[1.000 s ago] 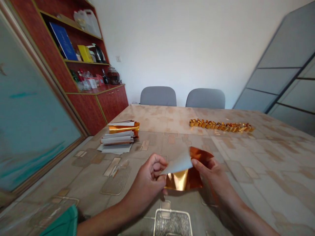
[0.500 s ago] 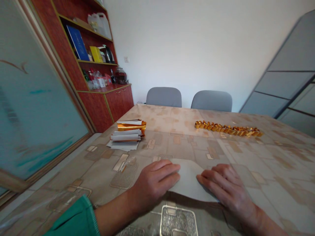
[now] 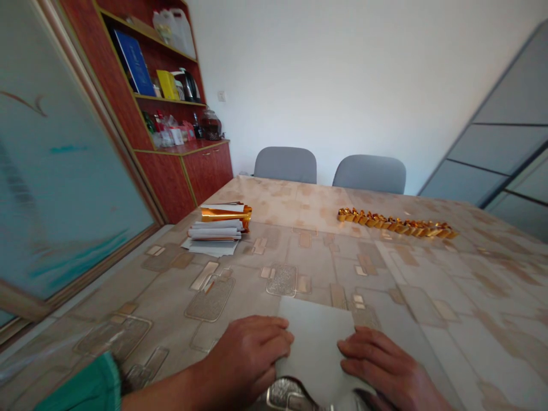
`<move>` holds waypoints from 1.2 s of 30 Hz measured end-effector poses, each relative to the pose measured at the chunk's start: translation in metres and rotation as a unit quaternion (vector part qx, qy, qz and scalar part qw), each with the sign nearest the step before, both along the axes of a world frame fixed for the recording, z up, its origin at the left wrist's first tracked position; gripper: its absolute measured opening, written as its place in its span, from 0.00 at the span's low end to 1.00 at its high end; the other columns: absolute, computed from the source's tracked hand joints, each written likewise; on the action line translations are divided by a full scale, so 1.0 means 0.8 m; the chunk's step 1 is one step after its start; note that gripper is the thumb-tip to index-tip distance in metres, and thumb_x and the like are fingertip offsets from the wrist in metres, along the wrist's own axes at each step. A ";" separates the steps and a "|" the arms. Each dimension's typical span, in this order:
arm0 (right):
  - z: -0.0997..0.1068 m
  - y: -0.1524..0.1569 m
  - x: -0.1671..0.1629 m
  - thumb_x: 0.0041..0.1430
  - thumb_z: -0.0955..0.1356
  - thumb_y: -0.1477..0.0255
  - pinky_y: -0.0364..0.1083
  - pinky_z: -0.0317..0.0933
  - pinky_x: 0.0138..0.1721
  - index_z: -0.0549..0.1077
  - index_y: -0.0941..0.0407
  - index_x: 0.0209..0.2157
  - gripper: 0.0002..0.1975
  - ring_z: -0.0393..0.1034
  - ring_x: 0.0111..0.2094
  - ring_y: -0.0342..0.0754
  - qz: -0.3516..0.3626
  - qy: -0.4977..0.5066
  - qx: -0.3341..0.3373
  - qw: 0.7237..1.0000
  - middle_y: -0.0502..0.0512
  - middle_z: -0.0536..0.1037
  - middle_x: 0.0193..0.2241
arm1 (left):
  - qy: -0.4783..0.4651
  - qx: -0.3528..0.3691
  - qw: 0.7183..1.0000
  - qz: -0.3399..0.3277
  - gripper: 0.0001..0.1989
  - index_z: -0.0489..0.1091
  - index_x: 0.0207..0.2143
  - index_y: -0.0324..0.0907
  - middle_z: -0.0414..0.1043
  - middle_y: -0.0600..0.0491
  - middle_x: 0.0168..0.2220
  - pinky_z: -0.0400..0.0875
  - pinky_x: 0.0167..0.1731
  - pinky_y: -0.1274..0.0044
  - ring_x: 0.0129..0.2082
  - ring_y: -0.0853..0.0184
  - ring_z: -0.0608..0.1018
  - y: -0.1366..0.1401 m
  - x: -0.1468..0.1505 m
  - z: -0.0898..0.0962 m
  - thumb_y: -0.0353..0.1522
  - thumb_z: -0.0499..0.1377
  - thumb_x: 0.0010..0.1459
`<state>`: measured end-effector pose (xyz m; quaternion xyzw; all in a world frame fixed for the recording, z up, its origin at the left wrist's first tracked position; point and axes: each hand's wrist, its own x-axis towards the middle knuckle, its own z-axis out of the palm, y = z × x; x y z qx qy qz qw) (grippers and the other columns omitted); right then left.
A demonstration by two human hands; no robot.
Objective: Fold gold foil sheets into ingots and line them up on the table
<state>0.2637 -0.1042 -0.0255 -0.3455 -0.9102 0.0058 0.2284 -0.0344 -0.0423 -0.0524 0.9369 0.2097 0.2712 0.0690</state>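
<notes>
A pale sheet of paper (image 3: 315, 337) lies low in front of me, with its near edge curling up off the tablecloth. Along its left side, my left hand (image 3: 252, 357) is closed with the fingertips gripping the edge. My right hand (image 3: 381, 365) grips the opposite edge, its fingers bent together; the thumbs are mostly hidden. Farther off to the left sits a pile of paper sheets (image 3: 216, 229), white on one side, with a shiny gold sheet (image 3: 225, 214) curled among them. At the back right runs a row of folded gold paper pieces (image 3: 398, 224).
A patterned tablecloth (image 3: 299, 240) covers the table. Two grey chairs (image 3: 285, 164) stand beyond its far edge. To the left are a red-brown cabinet (image 3: 171, 177) with bottles and boxes, and a glass sliding door (image 3: 72, 171).
Both hands and the paper have come nearer to me and lower in view. The sheet has turned, so its straight far edge now shows between the hands.
</notes>
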 end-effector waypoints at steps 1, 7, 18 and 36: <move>0.001 0.001 -0.004 0.69 0.64 0.71 0.47 0.70 0.50 0.77 0.53 0.42 0.09 0.77 0.43 0.51 -0.014 0.028 -0.039 0.999 0.55 0.83 0.40 | -0.001 -0.034 0.999 0.016 0.08 0.70 0.37 0.42 0.80 0.52 0.36 0.74 0.42 0.76 0.40 0.65 0.81 0.001 0.002 0.003 0.30 0.52 0.67; -0.012 0.018 -0.013 0.72 0.60 0.65 0.46 0.66 0.31 0.72 0.54 0.29 0.17 0.72 0.30 0.49 -0.144 0.145 -0.203 0.958 0.51 0.75 0.26 | 0.013 -0.181 0.974 0.139 0.02 0.68 0.37 0.42 0.75 0.56 0.31 0.69 0.31 0.78 0.30 0.67 0.78 0.006 0.014 0.017 0.28 0.57 0.62; -0.031 0.033 -0.025 0.70 0.61 0.63 0.48 0.58 0.31 0.69 0.53 0.24 0.20 0.67 0.27 0.51 -0.259 0.090 -0.124 0.954 0.52 0.72 0.24 | 0.058 -0.143 0.974 0.166 0.19 0.68 0.49 0.44 0.75 0.57 0.33 0.69 0.32 0.77 0.32 0.65 0.77 0.016 0.019 0.011 0.28 0.66 0.56; -0.047 0.030 -0.015 0.64 0.67 0.63 0.50 0.57 0.33 0.67 0.52 0.29 0.11 0.66 0.29 0.52 -0.303 0.005 -0.043 0.952 0.51 0.71 0.26 | 0.079 -0.069 0.977 0.185 0.10 0.69 0.45 0.42 0.74 0.55 0.31 0.69 0.29 0.76 0.30 0.64 0.75 0.027 0.025 0.017 0.29 0.60 0.60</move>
